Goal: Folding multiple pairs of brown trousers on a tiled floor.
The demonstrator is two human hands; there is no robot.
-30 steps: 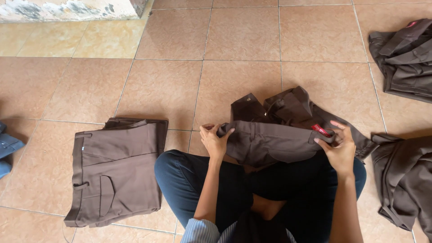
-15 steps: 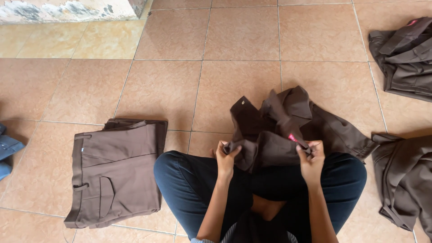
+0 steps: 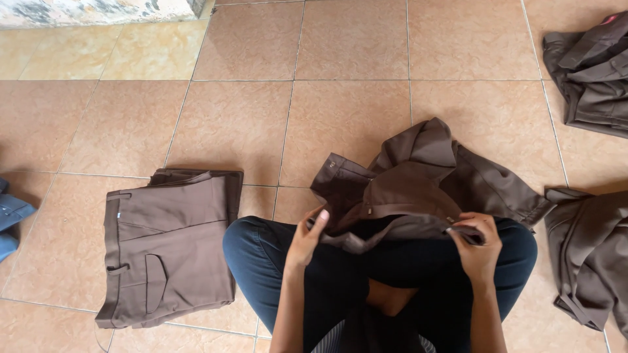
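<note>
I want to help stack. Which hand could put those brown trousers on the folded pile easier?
Probably the left hand: it grips the crumpled brown trousers on the side nearer the folded brown pile. The right hand is farther away.

1. Label: small, light blue-white tag on the waistband of the folded brown trousers, lying on the floor tiles at the person's left.
2. Packages, signs, screens: 0 visible.

Right edge cuts off both brown garment piles; blue cloth too
</note>
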